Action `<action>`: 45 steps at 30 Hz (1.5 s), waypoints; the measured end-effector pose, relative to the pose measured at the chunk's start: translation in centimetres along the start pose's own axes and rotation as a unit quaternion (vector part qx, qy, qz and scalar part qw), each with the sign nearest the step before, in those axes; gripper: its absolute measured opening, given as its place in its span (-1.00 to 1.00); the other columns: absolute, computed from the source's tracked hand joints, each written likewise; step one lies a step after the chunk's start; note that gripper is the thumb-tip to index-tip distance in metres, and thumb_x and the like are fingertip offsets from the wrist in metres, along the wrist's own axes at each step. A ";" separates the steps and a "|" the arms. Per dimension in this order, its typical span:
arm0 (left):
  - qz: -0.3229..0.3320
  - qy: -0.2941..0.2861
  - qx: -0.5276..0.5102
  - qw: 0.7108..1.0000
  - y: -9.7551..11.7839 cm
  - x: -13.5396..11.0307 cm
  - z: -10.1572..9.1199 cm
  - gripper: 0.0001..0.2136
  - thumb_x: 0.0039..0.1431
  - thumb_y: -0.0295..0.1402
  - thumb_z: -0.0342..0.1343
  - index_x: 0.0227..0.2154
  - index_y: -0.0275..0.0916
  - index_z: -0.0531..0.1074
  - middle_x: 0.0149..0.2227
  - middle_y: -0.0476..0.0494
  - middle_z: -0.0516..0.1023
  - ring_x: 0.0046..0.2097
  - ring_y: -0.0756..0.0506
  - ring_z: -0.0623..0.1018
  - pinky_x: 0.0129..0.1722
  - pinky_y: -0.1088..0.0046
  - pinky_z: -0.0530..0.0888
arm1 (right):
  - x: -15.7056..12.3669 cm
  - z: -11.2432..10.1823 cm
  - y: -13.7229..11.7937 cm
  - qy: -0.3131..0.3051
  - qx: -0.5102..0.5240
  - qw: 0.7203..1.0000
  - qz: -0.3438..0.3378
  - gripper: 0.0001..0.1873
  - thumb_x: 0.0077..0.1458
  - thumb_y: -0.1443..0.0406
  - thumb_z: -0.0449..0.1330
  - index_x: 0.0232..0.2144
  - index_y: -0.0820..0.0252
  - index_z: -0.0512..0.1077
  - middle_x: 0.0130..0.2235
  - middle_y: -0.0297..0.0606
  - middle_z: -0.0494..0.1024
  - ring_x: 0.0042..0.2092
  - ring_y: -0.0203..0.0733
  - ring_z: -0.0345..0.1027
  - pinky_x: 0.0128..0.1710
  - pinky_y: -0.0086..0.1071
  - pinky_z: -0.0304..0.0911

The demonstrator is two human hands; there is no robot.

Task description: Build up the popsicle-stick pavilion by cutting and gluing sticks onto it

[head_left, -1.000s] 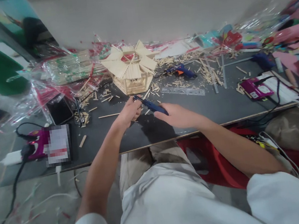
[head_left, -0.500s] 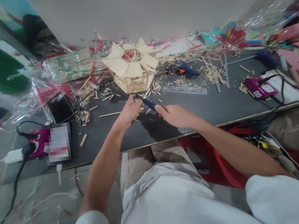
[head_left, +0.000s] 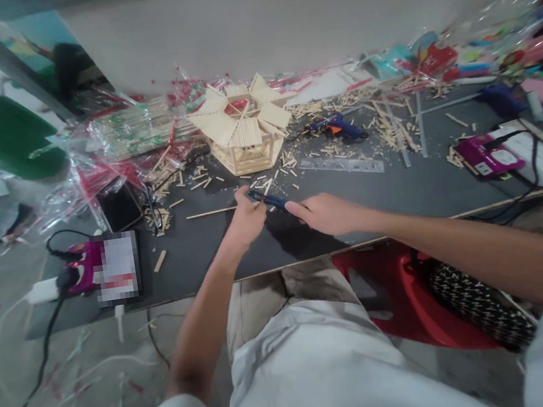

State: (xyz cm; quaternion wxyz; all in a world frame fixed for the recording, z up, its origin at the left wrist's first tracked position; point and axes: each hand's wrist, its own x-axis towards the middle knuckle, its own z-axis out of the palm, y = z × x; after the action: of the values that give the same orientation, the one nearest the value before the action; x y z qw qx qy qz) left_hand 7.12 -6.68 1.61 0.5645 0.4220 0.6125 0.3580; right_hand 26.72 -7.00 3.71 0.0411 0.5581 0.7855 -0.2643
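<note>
My right hand (head_left: 326,212) is closed around the blue handles of a pair of pliers (head_left: 274,200), whose dark jaws point left toward my left hand (head_left: 246,217). The fingers of the left hand are pinched together on a thin wooden stick (head_left: 209,213), close to the jaws. The stick runs out leftward, low over the dark tabletop; part of it is hidden by the hand. Just beyond both hands stands a small wooden-stick model building (head_left: 247,156) with petal-like roof panels around an open middle.
Cut stick pieces (head_left: 386,123) litter the dark table (head_left: 197,251). A blue glue gun (head_left: 342,127) and a clear ruler (head_left: 342,166) lie right of the model. Purple power adapters (head_left: 487,156), a phone (head_left: 119,205) and plastic wrappings surround the work. A red chair (head_left: 420,304) is below.
The view has shifted a little, so the table appears lower and farther right. My left hand has drawn slightly nearer to me, and the pliers lie at a flatter angle. Both hands keep their hold.
</note>
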 end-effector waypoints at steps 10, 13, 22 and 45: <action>0.096 0.110 0.096 0.985 -3.7 -8.9 0.8 -0.21 0.27 -0.42 0.19 0.44 -0.27 -0.12 -0.39 -0.03 0.56 -0.28 -0.21 0.62 -0.17 0.38 0.43 | -3.1 1.0 -1.4 -0.104 -0.072 0.992 -0.023 -0.18 0.55 -0.10 -0.29 -0.22 0.20 0.63 -0.13 0.08 0.73 -0.09 0.12 0.65 -0.21 -0.24 0.29; 0.099 0.121 0.132 0.979 -3.9 -9.1 1.1 -0.32 0.32 -0.41 0.11 0.40 -0.28 -0.08 -0.35 -0.10 0.55 -0.21 -0.26 0.64 -0.10 0.31 0.45 | -3.3 1.2 -1.7 -0.106 -0.077 0.991 -0.020 -0.18 0.56 -0.09 -0.29 -0.18 0.23 0.64 -0.10 0.09 0.73 -0.05 0.15 0.65 -0.18 -0.22 0.31; 0.108 0.092 0.204 0.969 -3.6 -8.6 0.6 -0.20 0.38 -0.49 -0.01 0.49 -0.37 -0.39 -0.39 -0.05 0.54 -0.33 -0.16 0.57 -0.20 0.39 0.43 | -3.6 1.2 -2.3 -0.097 -0.112 0.989 -0.007 -0.15 0.56 -0.07 -0.31 -0.12 0.28 0.67 -0.06 0.18 0.72 0.00 0.28 0.65 -0.10 -0.09 0.38; 0.081 0.080 0.333 0.936 -4.2 -9.5 1.1 -0.26 0.48 -0.43 -0.19 0.52 -0.43 -0.51 -0.26 -0.28 0.66 -0.24 -0.25 0.68 -0.14 0.24 0.55 | -4.5 0.5 -2.9 -0.119 -0.144 0.982 -0.019 -0.18 0.57 -0.04 -0.28 -0.17 0.25 0.68 -0.12 0.12 0.73 -0.07 0.24 0.66 -0.14 -0.12 0.35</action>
State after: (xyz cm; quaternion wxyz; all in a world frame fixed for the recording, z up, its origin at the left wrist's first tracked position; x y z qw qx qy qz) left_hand 7.85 -17.09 1.37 0.3101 0.6038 0.7033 0.2111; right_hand 25.68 -11.80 6.03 0.2094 0.4962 0.8151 -0.2134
